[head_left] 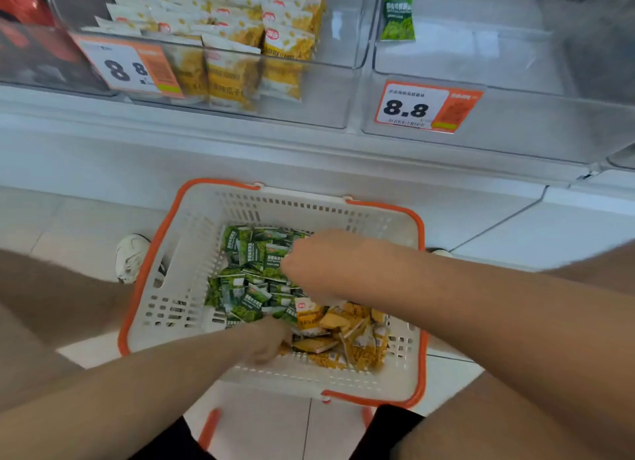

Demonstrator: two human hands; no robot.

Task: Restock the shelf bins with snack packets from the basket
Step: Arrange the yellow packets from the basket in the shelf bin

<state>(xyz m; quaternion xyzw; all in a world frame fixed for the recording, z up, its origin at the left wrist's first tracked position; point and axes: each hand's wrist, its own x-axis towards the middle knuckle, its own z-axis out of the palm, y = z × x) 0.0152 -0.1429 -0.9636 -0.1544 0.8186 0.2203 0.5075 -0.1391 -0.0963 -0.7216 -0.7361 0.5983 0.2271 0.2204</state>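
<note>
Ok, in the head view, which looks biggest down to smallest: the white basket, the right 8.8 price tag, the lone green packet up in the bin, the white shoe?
1. White plastic basket with orange rim
2. Orange-and-white 8.8 price tag on the right bin
3. Lone green snack packet and white shoe look about alike

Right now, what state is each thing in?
Basket, on floor, part full.
Green packets, heaped in basket.
Yellow packets, heaped in basket.
Left bin, well stocked.
Right bin, holds single packet.
Right grip, curled on green packets.
Left grip, among packets, blurred.
</note>
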